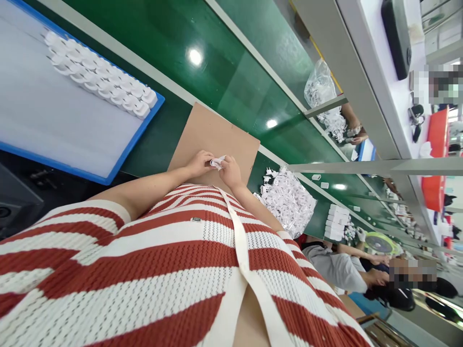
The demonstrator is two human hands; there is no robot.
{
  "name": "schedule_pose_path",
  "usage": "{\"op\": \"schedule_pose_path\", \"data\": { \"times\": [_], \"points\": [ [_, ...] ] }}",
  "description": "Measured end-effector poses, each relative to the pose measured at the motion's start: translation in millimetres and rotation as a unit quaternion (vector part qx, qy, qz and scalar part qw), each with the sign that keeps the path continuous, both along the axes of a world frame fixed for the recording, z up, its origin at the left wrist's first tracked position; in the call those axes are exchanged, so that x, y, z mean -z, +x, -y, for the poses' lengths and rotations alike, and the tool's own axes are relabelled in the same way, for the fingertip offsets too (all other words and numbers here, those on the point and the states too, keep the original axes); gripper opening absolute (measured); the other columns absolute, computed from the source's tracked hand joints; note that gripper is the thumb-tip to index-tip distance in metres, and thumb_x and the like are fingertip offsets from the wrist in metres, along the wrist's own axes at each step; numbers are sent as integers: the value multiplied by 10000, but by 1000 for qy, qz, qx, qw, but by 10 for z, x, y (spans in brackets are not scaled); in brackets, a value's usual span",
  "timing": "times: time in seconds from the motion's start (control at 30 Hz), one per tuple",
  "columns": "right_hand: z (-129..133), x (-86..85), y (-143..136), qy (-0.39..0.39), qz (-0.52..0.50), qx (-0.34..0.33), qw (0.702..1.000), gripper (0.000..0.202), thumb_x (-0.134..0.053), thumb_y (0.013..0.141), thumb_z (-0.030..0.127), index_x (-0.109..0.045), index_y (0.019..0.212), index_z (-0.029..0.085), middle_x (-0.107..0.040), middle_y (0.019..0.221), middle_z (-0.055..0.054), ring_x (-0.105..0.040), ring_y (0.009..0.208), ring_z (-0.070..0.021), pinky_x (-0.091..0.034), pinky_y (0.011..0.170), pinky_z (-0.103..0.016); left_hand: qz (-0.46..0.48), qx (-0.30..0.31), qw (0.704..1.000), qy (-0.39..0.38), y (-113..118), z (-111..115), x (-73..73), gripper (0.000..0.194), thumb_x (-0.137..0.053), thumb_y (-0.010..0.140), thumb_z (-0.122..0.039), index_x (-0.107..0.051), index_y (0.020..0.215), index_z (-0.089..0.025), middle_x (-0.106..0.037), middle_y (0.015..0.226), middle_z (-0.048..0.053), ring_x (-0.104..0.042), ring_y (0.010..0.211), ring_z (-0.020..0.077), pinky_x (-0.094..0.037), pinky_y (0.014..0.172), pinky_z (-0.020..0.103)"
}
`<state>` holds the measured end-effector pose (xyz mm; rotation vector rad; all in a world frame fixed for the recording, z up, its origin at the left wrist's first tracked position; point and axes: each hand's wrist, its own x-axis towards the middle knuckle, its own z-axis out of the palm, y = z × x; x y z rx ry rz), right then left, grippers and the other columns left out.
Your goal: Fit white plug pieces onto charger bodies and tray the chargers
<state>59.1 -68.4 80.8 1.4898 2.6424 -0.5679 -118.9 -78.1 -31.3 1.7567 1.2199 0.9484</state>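
Observation:
My left hand (pixel 201 163) and my right hand (pixel 230 171) meet in front of my body, both closed on one small white plastic piece (pixel 217 163). Fingers cover much of it, so its exact kind does not show. Beneath the hands lies a flat brown cardboard sheet (pixel 217 127). Off to the left, a blue-rimmed tray (pixel 79 135) bears rows of white plastic housings (pixel 101 74). Nearest my right forearm is a clear bag (pixel 292 200) full of small white plastic parts, some of them loose (pixel 268 174) at its mouth.
Beyond the cardboard runs a shiny green belt (pixel 235 62) with pale metal rails. A grey post (pixel 347 167) crosses at the right. Farther right sits a co-worker (pixel 340 265) beside stacked white boxes (pixel 336 221). Across the belt, another person's hands (pixel 356 135) are near white parts.

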Motion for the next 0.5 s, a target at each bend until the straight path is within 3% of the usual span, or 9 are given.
{"op": "schedule_pose_path", "data": {
  "times": [0.17, 0.5],
  "points": [
    [-36, 70, -13, -15, 19, -4, 1000, 302, -486, 909, 31, -736, 1017, 161, -640, 1047, -108, -523, 1006, -255, -435, 864, -343, 7, 1, 1000, 14, 12, -13, 54, 346, -690, 876, -530, -773, 928, -197, -724, 1041, 102, -618, 965, 255, -474, 930, 418],
    [-80, 10, -61, -27, 60, -35, 997, 325, -474, 922, 39, -748, 1052, 156, -664, 1098, -116, -548, 1051, -255, -441, 877, -343, 20, 2, 999, 25, 19, 9, 52, 358, -661, 894, -540, -769, 897, -198, -720, 1021, 100, -618, 930, 242, -473, 896, 405]
  ]
}}
